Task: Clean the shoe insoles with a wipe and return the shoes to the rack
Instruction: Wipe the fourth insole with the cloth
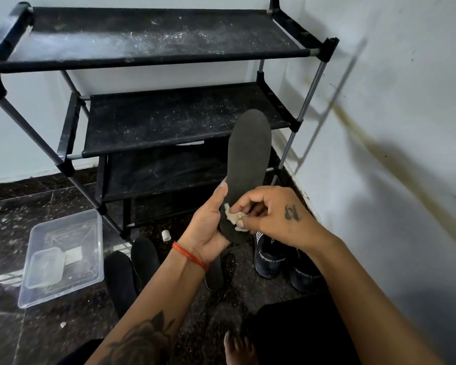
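Dark grey foam, the insole (248, 164) stands toe-up in front of the rack (153, 106), its heel cradled in our left hand (208, 227) with the fingers curled round the edge. Our right hand (271, 214) pinches a crumpled wipe (233, 218) between thumb and fingertips and presses it on the heel end. To do this well, we judge long strokes from heel to toe work best, with the left hand bracing from behind so the foam doesn't fold. The shoes (284, 259) sit on the floor (71, 325) just below, off the rack.
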{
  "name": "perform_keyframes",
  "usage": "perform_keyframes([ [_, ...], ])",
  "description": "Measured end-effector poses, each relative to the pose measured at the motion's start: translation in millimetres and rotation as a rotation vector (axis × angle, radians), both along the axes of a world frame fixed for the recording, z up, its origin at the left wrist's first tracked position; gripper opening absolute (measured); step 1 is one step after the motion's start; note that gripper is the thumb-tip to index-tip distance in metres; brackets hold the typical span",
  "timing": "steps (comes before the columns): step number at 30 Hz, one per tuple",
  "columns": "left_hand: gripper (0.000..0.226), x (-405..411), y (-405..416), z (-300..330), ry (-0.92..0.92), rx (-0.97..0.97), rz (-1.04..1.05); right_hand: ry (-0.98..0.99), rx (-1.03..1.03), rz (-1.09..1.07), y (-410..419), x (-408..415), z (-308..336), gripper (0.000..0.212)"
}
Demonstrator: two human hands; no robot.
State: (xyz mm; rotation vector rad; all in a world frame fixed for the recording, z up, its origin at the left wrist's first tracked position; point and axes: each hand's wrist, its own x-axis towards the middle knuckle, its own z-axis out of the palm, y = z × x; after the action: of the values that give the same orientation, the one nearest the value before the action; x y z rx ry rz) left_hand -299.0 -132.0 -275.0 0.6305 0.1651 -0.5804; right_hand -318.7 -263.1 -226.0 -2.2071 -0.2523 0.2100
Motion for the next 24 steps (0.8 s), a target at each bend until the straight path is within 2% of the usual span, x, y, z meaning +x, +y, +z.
perform_keyframes([
  [2,0.043,-0.3,1.0,-0.6,-0.011,0.009,0.007,0.138,0.064,0.095,-4.9,-2.1,5.9,0.023],
  [4,0.042,-0.6,2.0,0.3,-0.015,0.006,-0.005,0.243,0.001,0.194,-12.8,-4.4,10.0,0.027],
  [6,0.042,0.3,2.7,1.0,-0.019,-0.005,-0.018,0.237,-0.017,0.170,-19.0,-4.1,11.0,0.030],
  [10,0.044,1.0,0.7,2.0,-0.049,0.020,-0.007,0.109,0.160,-0.083,-14.6,-0.7,9.0,0.026],
  [15,0.043,1.4,2.2,-0.2,-0.023,-0.010,-0.030,0.052,0.138,0.021,6.4,-2.2,2.0,0.021],
  [18,0.044,0.7,2.9,1.1,-0.041,0.018,-0.031,0.124,0.151,0.143,6.2,-3.9,9.3,0.019],
  [20,0.044,-0.2,1.7,1.7,-0.030,0.015,-0.027,0.196,0.081,0.223,1.4,-5.4,12.9,0.020],
  [22,0.044,-0.1,0.6,1.9,-0.008,0.001,-0.016,0.211,-0.093,0.281,-7.0,-6.0,13.5,0.024],
  [24,0.044,1.1,1.7,1.8,-0.004,-0.005,-0.011,0.188,-0.174,0.241,-16.0,-5.7,13.1,0.029],
])
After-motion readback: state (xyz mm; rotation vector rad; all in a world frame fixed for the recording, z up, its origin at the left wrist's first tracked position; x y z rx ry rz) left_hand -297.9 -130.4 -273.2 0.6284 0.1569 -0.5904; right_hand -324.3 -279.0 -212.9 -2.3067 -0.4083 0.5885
